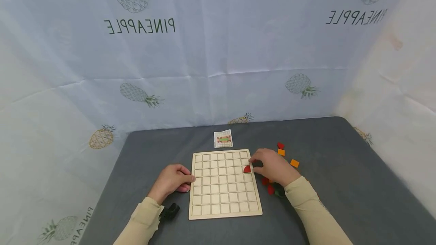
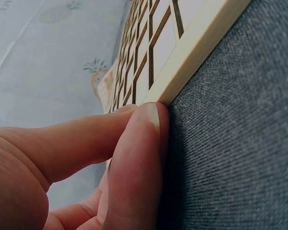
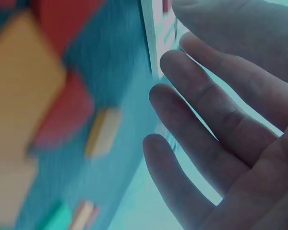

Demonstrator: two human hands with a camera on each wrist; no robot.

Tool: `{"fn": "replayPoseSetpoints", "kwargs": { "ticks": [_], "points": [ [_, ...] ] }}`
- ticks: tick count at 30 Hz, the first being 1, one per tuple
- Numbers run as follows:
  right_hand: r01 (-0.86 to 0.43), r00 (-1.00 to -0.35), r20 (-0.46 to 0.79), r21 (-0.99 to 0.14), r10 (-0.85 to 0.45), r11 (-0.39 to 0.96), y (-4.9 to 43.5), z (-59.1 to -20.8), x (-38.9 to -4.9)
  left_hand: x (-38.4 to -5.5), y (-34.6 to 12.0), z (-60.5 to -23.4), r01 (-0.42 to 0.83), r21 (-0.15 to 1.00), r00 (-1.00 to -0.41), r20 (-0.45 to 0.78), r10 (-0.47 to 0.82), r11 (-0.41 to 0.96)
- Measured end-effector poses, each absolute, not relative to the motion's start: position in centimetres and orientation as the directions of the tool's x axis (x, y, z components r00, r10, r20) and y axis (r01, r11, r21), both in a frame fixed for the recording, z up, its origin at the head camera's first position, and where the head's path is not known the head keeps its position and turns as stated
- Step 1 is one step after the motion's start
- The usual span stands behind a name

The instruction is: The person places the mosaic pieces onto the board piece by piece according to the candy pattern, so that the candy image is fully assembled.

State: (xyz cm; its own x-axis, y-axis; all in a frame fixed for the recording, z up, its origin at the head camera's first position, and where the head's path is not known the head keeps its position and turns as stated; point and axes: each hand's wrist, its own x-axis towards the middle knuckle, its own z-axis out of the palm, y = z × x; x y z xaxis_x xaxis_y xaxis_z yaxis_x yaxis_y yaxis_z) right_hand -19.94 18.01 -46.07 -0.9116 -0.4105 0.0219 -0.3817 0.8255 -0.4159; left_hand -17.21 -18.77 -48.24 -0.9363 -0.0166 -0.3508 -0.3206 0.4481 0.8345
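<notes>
A pale wooden grid board point(image 1: 218, 190) lies on the dark table. At its left edge my left hand point(image 1: 172, 179) pinches the rim between thumb and index finger, which the left wrist view shows close up at the board's side point(image 2: 194, 50). A red rounded piece point(image 1: 246, 169) sits in a cell of the right-hand column. Beside that piece, over the board's right edge, is my right hand point(image 1: 273, 165). In the right wrist view its fingers point(image 3: 201, 81) are spread and loosely extended, with nothing held in them.
Behind the board lies a small printed pattern card point(image 1: 223, 139). Loose pieces are scattered to the right, including an orange square point(image 1: 294, 163), a red piece point(image 1: 270, 189) and a green one point(image 1: 279, 189), partly under the right arm. A black object point(image 1: 173, 210) is by the left wrist.
</notes>
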Motion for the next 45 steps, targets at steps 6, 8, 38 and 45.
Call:
{"fn": "replayPoseSetpoints", "kwargs": {
  "ticks": [6,8,38,45],
  "points": [
    [-0.318,-0.937,0.011,-0.435,-0.348,0.842,22.6,-45.3,-19.9,-17.4,-18.8,-48.0,-0.335,0.827,-0.931,-0.363,-0.025,0.451],
    [-0.301,-0.944,0.003,-0.425,-0.331,0.854,24.4,-45.4,-19.7,-17.4,-18.9,-48.0,-0.343,0.823,-0.928,-0.372,-0.026,0.453],
    [-0.164,-0.974,-0.081,-0.401,-0.213,0.901,30.7,-46.1,-19.8,-17.5,-18.9,-47.9,-0.339,0.829,-0.928,-0.371,-0.017,0.445],
    [-0.218,-0.964,-0.047,-0.425,-0.262,0.879,26.8,-45.5,-19.7,-17.6,-18.9,-48.1,-0.351,0.826,-0.924,-0.382,-0.02,0.441]
  ]
}}
